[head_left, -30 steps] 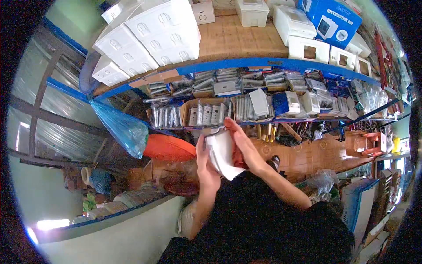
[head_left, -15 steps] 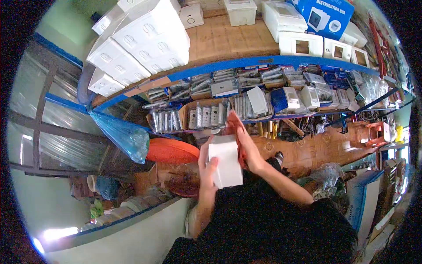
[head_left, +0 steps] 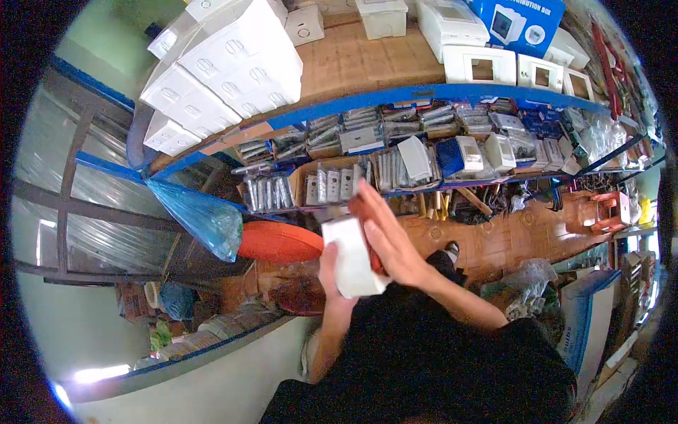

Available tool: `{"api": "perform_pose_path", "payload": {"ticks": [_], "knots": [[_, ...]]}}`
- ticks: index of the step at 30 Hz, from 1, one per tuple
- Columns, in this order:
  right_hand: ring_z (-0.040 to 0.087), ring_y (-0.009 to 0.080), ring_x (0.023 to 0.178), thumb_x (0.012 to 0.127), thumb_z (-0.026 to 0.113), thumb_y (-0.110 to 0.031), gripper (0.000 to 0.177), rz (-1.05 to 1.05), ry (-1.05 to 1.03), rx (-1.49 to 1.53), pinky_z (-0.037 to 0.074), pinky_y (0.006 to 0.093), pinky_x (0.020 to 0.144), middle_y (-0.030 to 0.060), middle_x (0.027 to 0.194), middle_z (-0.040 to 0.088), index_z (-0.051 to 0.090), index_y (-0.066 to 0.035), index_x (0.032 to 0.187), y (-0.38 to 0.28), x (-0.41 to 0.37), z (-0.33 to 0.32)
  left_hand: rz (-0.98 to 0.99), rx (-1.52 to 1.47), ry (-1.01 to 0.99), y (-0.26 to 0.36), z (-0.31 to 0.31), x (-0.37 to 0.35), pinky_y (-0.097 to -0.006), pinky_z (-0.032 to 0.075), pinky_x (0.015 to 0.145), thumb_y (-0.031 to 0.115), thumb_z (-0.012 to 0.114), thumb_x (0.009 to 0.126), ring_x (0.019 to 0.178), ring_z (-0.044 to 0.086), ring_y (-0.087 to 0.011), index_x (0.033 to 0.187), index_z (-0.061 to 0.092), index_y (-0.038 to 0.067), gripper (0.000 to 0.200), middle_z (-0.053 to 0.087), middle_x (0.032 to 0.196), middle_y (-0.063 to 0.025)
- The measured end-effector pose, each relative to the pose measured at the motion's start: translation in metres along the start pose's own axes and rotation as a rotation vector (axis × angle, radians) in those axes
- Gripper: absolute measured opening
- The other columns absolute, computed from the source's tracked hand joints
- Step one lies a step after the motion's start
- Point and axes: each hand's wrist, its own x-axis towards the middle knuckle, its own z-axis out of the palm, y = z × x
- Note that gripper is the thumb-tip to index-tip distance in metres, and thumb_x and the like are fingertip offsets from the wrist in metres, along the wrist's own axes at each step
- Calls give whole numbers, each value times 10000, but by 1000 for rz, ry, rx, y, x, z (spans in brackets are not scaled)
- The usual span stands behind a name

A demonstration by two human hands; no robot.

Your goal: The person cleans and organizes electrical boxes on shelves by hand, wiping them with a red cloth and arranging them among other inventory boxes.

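A white plastic box point(head_left: 351, 260) is held in front of my body by my left hand point(head_left: 330, 274), which grips its left side with the thumb on the upper face. Along the box's right side my right hand point(head_left: 397, 249) presses a dark red cloth point(head_left: 361, 209), fingers stretched together over it. Part of the cloth is hidden behind the fingers. The box is tilted, and its underside cannot be seen.
A blue-edged shelf point(head_left: 367, 99) ahead carries stacked white boxes point(head_left: 233, 67) and a blue distribution box carton point(head_left: 519, 25). Below are rows of bagged switch plates point(head_left: 339, 182). A blue plastic bag point(head_left: 205, 222) hangs at left near a round red lid point(head_left: 279, 242).
My right hand and the cloth have slid down and turned along the box's right side. The box has tipped and shifted slightly left, with my left hand still on it.
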Motion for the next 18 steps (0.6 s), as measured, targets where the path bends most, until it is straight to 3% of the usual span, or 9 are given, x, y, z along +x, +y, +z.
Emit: {"api": "perform_pose_path", "payload": {"ticks": [2,5,8,9,12,14,16,18], "knots": [[218,321,1517,1062,393,-254,569,52,-27,148,166,389,1226,196,1622,256,267,5,1553,-1,2,0,29,-53,26,-2,7,-5,-436,387,1107,474,474,965,1274,541,-305,1418,468,9,649,563,1387,-143],[205,316,1522,1060,400,-270,597,92,-51,227,159,390,1228,205,1625,240,235,1,1566,8,-19,17,255,-24,48,-1,-7,11,-429,410,1084,444,460,971,1221,576,-311,1367,521,6,593,605,1320,-152],[217,323,1518,1064,395,-275,592,60,-241,20,169,403,1225,209,1623,244,238,4,1563,-5,-39,14,257,-128,135,24,4,20,-418,449,1047,462,444,980,1185,598,-303,1366,518,2,605,621,1290,-155],[274,287,1495,1073,387,-293,583,88,-188,170,193,396,1220,193,1604,295,256,7,1555,0,-44,22,295,9,135,29,2,22,-414,457,1037,540,436,993,1190,596,-293,1392,501,22,657,616,1303,-131],[312,238,1468,1083,372,-328,576,289,-118,533,212,380,1213,159,1581,338,283,6,1544,15,-38,20,290,69,275,23,12,10,-410,437,1056,573,411,1023,1247,555,-265,1456,421,62,669,561,1369,-95],[543,198,1242,1089,364,-389,562,457,88,726,417,346,1057,102,1373,562,367,-10,1504,8,-30,14,367,-17,84,27,16,3,-469,357,1130,554,386,1044,1375,430,-264,1524,320,96,668,410,1519,-82],[589,176,1149,1086,378,-385,545,640,33,828,457,333,983,91,1292,612,416,9,1460,11,-28,-4,378,161,143,29,35,-9,-488,337,1144,590,404,1023,1397,404,-270,1546,289,110,719,376,1546,-83],[584,190,1168,1075,416,-392,528,731,21,791,449,334,992,100,1282,622,502,27,1383,2,-28,-13,268,134,38,16,2,-8,-481,339,1144,610,403,1014,1396,406,-283,1557,272,119,744,384,1545,-88]]}}
